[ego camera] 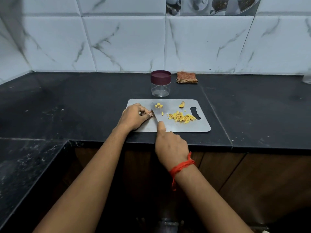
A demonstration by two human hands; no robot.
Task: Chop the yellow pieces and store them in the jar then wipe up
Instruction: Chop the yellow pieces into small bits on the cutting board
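Right hand (pixel 170 147) half hides the knife (pixel 155 117), left hand (pixel 134 117) the piece (pixel 151 113).

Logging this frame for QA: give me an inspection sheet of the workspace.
Surface: black counter, scuffed; metal cutting board near its front edge.
Job's things: yellow pile on the board's right; smaller cluster behind; jar empty, lid on; folded cloth beside it.
Clutter: clear thing at counter's right edge, cut off.
Grippers: left hand pinches a piece on the board; right hand grips knife, blade on board.
Cables: nothing seen.
Surroundings: marbled tile wall.
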